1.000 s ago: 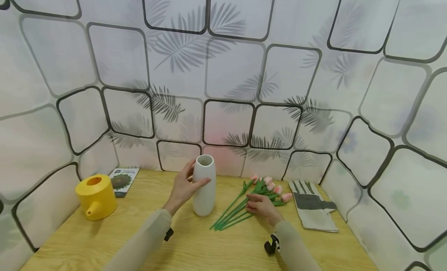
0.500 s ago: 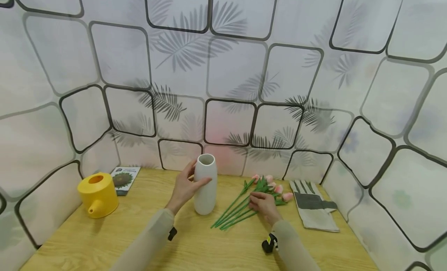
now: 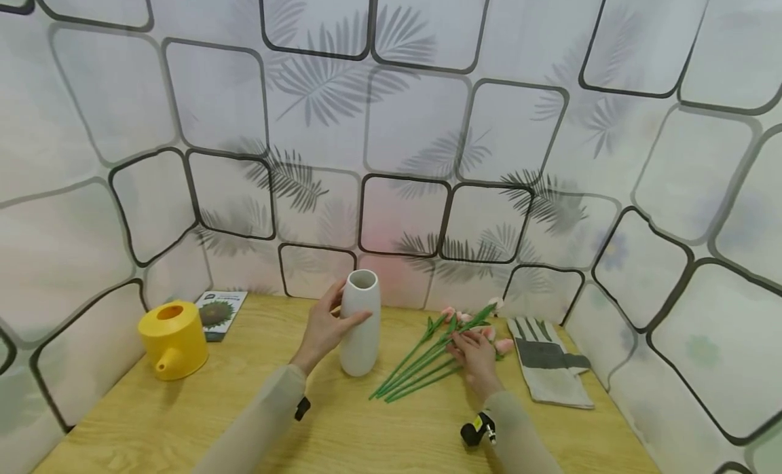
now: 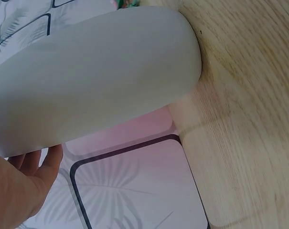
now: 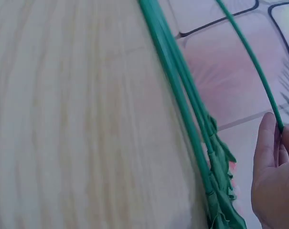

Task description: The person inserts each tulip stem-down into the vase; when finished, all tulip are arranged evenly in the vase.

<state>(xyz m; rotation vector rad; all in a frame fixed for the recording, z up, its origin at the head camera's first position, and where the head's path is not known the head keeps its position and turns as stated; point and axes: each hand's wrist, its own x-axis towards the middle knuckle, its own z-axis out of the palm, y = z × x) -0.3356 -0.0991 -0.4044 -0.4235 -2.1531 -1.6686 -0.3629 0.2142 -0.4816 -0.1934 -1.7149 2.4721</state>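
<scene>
My left hand holds a tall white vase, thumb across its front, fingers behind. The vase stands upright on the table; in the left wrist view it fills much of the frame, with my fingertips against its side. To the right, my right hand pinches the green stem of one pink artificial tulip. In the right wrist view that stem is raised apart from the others, between thumb and fingers. Several more tulips lie on the table with their pink heads pointing away, some partly behind my right hand.
At the left stands a yellow watering can, with a seed packet picturing a green plant behind it. White and grey gloves lie at the right. A patterned curtain surrounds the wooden table at back and sides.
My right hand has moved slightly right and now has one tulip lifted from the bunch, its head raised. The left hand keeps its hold on the vase.
</scene>
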